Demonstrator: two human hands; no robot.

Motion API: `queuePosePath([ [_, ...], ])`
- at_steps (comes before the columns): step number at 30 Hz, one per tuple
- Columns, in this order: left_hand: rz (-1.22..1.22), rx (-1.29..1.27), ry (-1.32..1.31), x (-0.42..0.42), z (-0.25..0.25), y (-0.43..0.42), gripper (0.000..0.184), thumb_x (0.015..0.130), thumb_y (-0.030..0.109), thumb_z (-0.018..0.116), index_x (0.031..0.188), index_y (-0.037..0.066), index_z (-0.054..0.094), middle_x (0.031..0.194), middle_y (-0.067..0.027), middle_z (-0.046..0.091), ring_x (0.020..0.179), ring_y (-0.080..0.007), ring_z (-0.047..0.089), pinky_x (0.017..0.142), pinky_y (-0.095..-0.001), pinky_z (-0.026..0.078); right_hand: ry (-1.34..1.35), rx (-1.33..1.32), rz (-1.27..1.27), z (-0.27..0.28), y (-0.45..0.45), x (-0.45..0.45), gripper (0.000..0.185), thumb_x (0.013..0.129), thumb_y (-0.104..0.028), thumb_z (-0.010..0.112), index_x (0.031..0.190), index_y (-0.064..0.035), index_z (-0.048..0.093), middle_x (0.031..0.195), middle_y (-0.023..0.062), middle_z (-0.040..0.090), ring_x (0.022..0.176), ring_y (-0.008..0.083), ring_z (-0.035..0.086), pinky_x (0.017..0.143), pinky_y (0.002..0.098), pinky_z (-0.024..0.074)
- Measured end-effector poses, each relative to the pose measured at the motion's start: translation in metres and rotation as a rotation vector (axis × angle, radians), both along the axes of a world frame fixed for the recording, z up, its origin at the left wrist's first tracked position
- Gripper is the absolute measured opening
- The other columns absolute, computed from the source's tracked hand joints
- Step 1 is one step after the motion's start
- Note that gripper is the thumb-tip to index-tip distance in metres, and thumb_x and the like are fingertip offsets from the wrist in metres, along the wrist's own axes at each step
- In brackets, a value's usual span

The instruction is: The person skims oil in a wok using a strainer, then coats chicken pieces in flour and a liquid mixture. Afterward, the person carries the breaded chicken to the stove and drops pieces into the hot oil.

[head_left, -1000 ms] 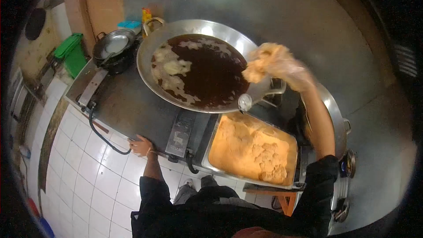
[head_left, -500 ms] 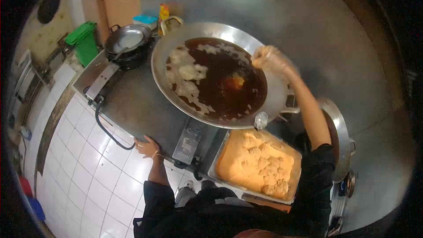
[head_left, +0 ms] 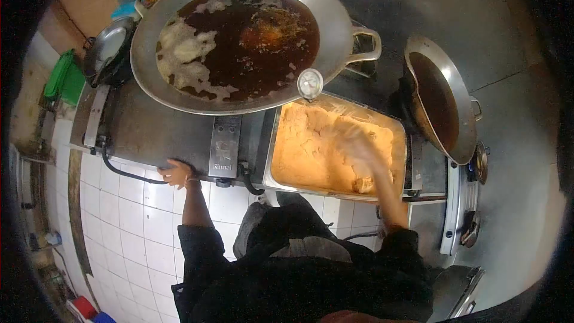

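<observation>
My left hand rests on the front edge of the dark counter, fingers spread and holding nothing. Smeared by motion, my right hand is over the metal tray of orange-tan flour; its fingers cannot be made out. Clumps lie in the flour near that hand. Behind the tray stands a large wok of dark oil, with pale foam at the left and an orange-brown piece bubbling at the right. A round dial thermometer sits at the wok's front rim.
A second wok with dark oil stands at the right. Smaller pans are at the far left of the counter, beyond a green bin. A black hose runs along the front edge. White floor tiles lie below.
My right hand has dropped from above the wok to the flour tray. The clump it held has gone into the oil. My left hand stays at the counter edge; the view has shifted.
</observation>
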State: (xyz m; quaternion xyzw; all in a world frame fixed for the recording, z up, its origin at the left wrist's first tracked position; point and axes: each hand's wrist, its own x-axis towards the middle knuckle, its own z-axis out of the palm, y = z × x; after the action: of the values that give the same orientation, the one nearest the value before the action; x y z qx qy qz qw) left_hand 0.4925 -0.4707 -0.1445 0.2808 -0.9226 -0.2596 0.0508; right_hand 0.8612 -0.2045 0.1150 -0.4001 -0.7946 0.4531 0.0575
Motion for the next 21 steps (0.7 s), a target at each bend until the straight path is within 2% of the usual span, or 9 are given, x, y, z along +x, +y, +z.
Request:
queuePosePath([
  [3, 0.019, 0.006, 0.006, 0.003, 0.012, 0.003, 0.056, 0.088, 0.049, 0.049, 0.135, 0.025, 0.031, 0.128, -0.0089, 0.041, 0.109, -0.0358, 0.049, 0.082, -0.0625, 0.041, -0.301, 0.251, 0.106, -0.107, 0.005, -0.004, 0.031, 0.084, -0.026, 0.056, 0.102, -0.0009, 0.059, 0.099, 0.0145, 0.061, 0.088, 0.0253, 0.057, 0.071, 0.0421, 0.0453],
  [6, 0.021, -0.062, 0.038, 0.000, 0.001, 0.002, 0.057, 0.087, 0.050, 0.050, 0.135, 0.024, 0.031, 0.125, -0.0095, 0.044, 0.108, -0.0359, 0.050, 0.080, -0.0628, 0.042, -0.560, 0.481, 0.170, -0.165, 0.001, -0.027, 0.035, 0.084, -0.027, 0.053, 0.105, 0.0013, 0.057, 0.101, 0.0172, 0.060, 0.090, 0.0295, 0.057, 0.073, 0.0476, 0.0446],
  [10, 0.026, -0.049, 0.018, 0.000, 0.007, 0.002, 0.058, 0.087, 0.050, 0.050, 0.135, 0.024, 0.031, 0.125, -0.0099, 0.044, 0.110, -0.0357, 0.049, 0.082, -0.0649, 0.040, -0.872, 0.779, 0.278, -0.224, -0.022, -0.027, 0.041, 0.084, -0.027, 0.049, 0.109, 0.0041, 0.055, 0.105, 0.0208, 0.059, 0.093, 0.0351, 0.057, 0.075, 0.0549, 0.0435],
  [12, 0.020, -0.035, 0.024, 0.002, 0.008, 0.003, 0.059, 0.087, 0.049, 0.049, 0.136, 0.024, 0.030, 0.125, -0.0104, 0.044, 0.111, -0.0357, 0.048, 0.085, -0.0666, 0.038, -1.016, 0.990, 0.423, -0.245, -0.040, -0.009, 0.044, 0.084, -0.027, 0.047, 0.112, 0.0056, 0.054, 0.107, 0.0226, 0.058, 0.094, 0.0379, 0.058, 0.075, 0.0586, 0.0430],
  [14, 0.021, -0.019, 0.024, 0.002, 0.007, 0.003, 0.059, 0.088, 0.048, 0.049, 0.137, 0.024, 0.029, 0.126, -0.0107, 0.044, 0.112, -0.0360, 0.048, 0.085, -0.0671, 0.038, -1.072, 1.073, 0.665, -0.214, -0.058, 0.005, 0.048, 0.083, -0.030, 0.049, 0.114, 0.0063, 0.052, 0.108, 0.0230, 0.058, 0.096, 0.0374, 0.057, 0.078, 0.0569, 0.0435],
  [16, 0.022, -0.018, 0.022, 0.003, 0.000, 0.000, 0.059, 0.088, 0.048, 0.049, 0.137, 0.024, 0.028, 0.126, -0.0111, 0.044, 0.112, -0.0363, 0.048, 0.086, -0.0676, 0.037, -0.471, 0.887, 0.595, -0.181, -0.070, 0.009, 0.039, 0.082, -0.013, 0.050, 0.112, 0.0118, 0.051, 0.104, 0.0277, 0.058, 0.095, 0.0355, 0.059, 0.085, 0.0490, 0.0463],
  [17, 0.015, -0.012, 0.025, 0.001, -0.002, -0.001, 0.059, 0.088, 0.047, 0.049, 0.137, 0.023, 0.029, 0.126, -0.0110, 0.044, 0.112, -0.0363, 0.048, 0.086, -0.0679, 0.037, -0.548, 0.345, 0.504, -0.121, -0.075, -0.012, 0.043, 0.084, -0.013, 0.055, 0.120, 0.0083, 0.046, 0.118, 0.0226, 0.053, 0.105, 0.0321, 0.055, 0.089, 0.0472, 0.0437],
  [21, 0.024, -0.023, 0.039, -0.002, 0.001, 0.003, 0.059, 0.087, 0.048, 0.051, 0.136, 0.023, 0.030, 0.125, -0.0110, 0.045, 0.111, -0.0363, 0.048, 0.084, -0.0678, 0.037, -0.226, 0.148, 0.433, -0.124, -0.046, -0.003, 0.044, 0.081, -0.014, 0.060, 0.118, 0.0074, 0.048, 0.111, 0.0195, 0.056, 0.097, 0.0279, 0.056, 0.083, 0.0421, 0.0458],
])
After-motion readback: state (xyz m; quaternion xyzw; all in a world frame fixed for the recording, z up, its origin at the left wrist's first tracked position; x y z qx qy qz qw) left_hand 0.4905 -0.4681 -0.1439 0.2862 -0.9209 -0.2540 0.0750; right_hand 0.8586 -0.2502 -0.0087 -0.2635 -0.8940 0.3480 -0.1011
